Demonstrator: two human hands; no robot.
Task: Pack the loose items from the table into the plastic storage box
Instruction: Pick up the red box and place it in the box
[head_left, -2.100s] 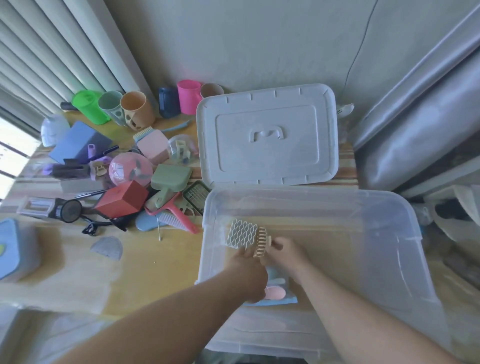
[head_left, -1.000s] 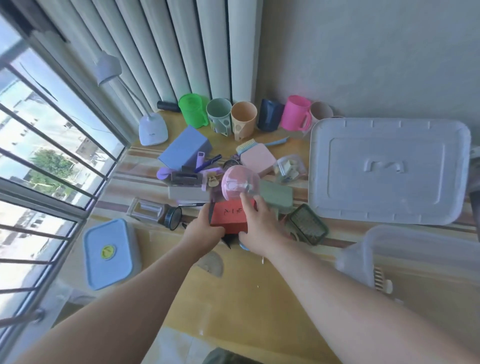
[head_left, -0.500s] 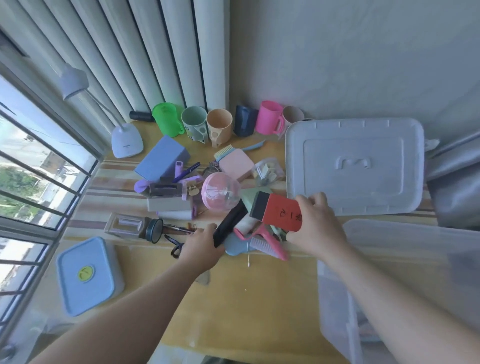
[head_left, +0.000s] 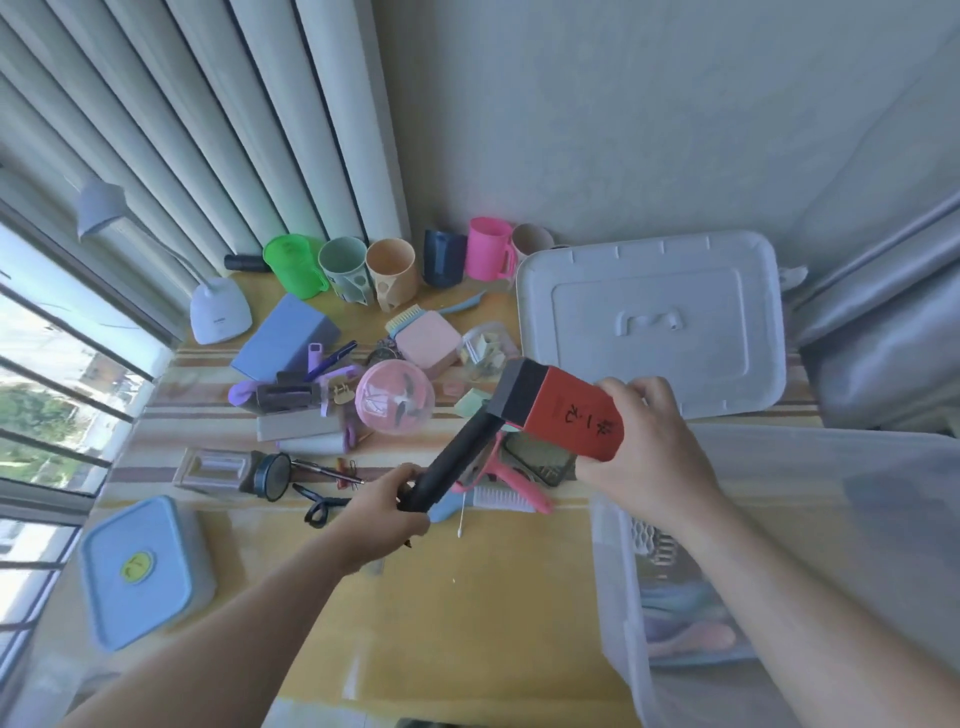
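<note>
A red hair dryer (head_left: 558, 410) with a black handle hangs above the table, clear of the pile. My right hand (head_left: 641, 452) grips its red body from the right. My left hand (head_left: 387, 512) grips the lower end of the black handle. The clear plastic storage box (head_left: 779, 545) stands at the lower right, with a honeycomb-patterned comb and a blue item showing through its near wall. Loose items lie behind the dryer: a pink ball (head_left: 395, 397), a pink comb (head_left: 498, 499), a pink box (head_left: 428, 340), scissors (head_left: 322, 506).
The box's white lid (head_left: 652, 322) lies flat at the back right. Several cups (head_left: 389, 265) line the wall, with a white lamp (head_left: 218, 312) at their left. A blue lunch box (head_left: 137, 571) sits at the table's left front. A blue block (head_left: 283, 338) lies behind the pile.
Both hands left the box, reached into the pile and lifted the red hair dryer. It has risen and shifted right toward the box since half a second ago.
</note>
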